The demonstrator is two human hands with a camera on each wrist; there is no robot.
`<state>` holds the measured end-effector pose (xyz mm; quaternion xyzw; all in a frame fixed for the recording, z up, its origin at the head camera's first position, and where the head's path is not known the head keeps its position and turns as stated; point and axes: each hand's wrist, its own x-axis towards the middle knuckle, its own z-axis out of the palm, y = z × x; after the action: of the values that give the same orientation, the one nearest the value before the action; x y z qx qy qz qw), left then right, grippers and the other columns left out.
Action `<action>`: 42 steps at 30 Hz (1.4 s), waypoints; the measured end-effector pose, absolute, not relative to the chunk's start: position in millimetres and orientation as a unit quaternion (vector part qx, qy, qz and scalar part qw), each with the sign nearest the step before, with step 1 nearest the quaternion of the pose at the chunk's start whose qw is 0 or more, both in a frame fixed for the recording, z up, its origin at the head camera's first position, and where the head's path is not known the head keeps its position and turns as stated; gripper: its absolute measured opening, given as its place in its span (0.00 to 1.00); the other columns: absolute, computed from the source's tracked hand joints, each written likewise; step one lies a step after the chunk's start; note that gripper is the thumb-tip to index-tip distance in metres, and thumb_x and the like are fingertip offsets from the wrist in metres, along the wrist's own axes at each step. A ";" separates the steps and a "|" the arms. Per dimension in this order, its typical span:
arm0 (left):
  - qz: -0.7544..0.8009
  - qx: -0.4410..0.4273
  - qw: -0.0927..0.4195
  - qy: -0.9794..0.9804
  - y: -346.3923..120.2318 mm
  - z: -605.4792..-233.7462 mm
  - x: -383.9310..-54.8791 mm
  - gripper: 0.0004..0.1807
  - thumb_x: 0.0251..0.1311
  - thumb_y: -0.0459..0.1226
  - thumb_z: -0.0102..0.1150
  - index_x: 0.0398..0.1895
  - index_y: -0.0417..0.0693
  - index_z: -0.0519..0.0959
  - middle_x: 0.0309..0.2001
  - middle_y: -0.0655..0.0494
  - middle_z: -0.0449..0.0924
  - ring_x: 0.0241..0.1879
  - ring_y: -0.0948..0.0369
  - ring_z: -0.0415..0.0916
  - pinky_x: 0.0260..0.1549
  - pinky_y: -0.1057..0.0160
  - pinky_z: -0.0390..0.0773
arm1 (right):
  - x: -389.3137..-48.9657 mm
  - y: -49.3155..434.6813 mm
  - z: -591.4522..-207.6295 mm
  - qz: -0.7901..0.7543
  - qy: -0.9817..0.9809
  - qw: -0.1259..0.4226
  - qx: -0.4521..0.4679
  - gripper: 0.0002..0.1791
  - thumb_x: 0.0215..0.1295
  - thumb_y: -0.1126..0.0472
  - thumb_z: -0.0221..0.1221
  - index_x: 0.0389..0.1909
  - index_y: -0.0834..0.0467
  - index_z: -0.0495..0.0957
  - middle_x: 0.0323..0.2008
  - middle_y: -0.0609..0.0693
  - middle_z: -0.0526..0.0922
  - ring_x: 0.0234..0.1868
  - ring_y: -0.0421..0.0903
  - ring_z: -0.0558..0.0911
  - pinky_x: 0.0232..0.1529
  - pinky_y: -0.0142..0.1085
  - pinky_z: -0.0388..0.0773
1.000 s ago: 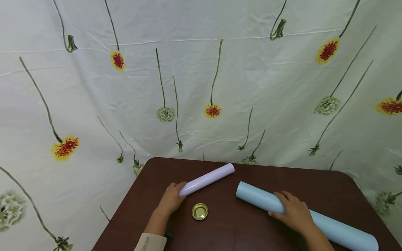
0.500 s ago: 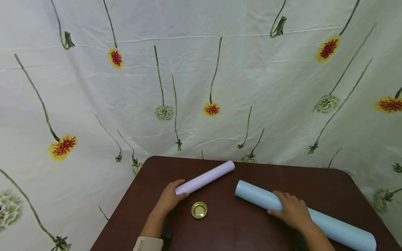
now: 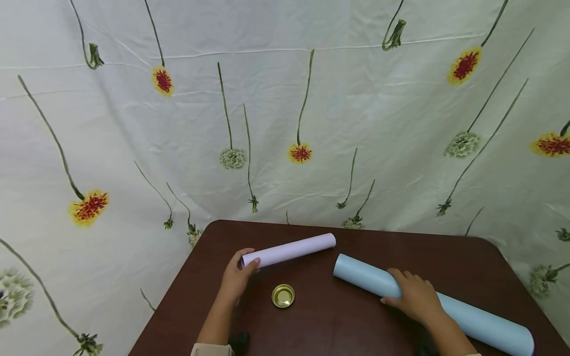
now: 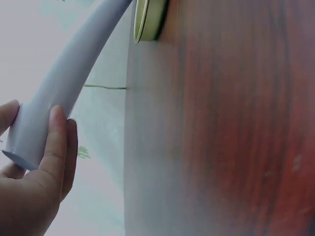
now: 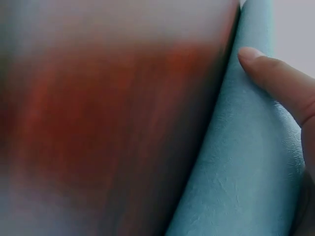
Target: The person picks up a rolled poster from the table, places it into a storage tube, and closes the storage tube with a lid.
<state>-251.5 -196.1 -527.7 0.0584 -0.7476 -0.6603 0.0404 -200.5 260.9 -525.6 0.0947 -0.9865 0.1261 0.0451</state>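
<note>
My left hand (image 3: 235, 276) grips the near-left end of a thin lavender roll (image 3: 291, 250) of smooth sheet material. In the left wrist view, the fingers and thumb close round the lavender roll (image 4: 64, 69) beside its open end. My right hand (image 3: 416, 299) lies across a longer, thicker light blue roll (image 3: 483, 321), fingers over its far side and thumb on the near side. Fine creases mark the surface of the blue roll (image 5: 241, 162) in the right wrist view. Between the hands, nearer the left, sits a small round gold dish (image 3: 283, 295).
Everything rests on a dark reddish-brown table (image 3: 329, 326) with rounded far corners. Behind it hangs a white cloth (image 3: 267, 123) printed with flowers and stems. The blue roll reaches close to the table's right edge.
The left hand has shifted its grip on the lavender roll and drawn that end left and slightly up, so the roll now lies flatter across the view. The right hand and blue roll stay put.
</note>
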 end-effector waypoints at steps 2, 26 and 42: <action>-0.680 0.064 0.049 -0.729 -195.3 -527.2 -250.2 0.25 0.69 0.36 0.61 0.66 0.38 0.68 0.63 0.37 0.67 0.51 0.53 0.79 0.48 0.62 0.85 | -199.3 260.7 -526.3 0.127 -0.986 0.054 0.095 0.48 0.48 0.34 0.72 0.66 0.55 0.72 0.53 0.59 0.83 0.48 0.59 0.82 0.43 0.60 0.76; -0.782 0.063 0.038 -0.620 -194.1 -504.0 -236.7 0.25 0.79 0.43 0.46 0.67 0.33 0.61 0.64 0.40 0.58 0.59 0.50 0.67 0.55 0.50 0.82 | -187.3 272.2 -508.0 0.136 -0.968 0.183 0.103 0.46 0.46 0.43 0.77 0.66 0.53 0.73 0.51 0.61 0.83 0.51 0.61 0.81 0.48 0.63 0.74; -0.811 0.059 -0.007 -0.582 -201.4 -502.0 -233.9 0.17 0.79 0.40 0.42 0.62 0.41 0.67 0.66 0.41 0.57 0.61 0.48 0.65 0.51 0.57 0.84 | -187.9 289.5 -502.7 0.136 -0.946 0.270 0.114 0.48 0.39 0.46 0.81 0.64 0.55 0.74 0.47 0.61 0.83 0.46 0.62 0.82 0.42 0.63 0.74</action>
<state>-233.9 -201.4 -502.0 0.0586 -0.5823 -0.8108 -0.0066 -187.9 289.5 -502.7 0.1144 -0.9463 0.1360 0.2700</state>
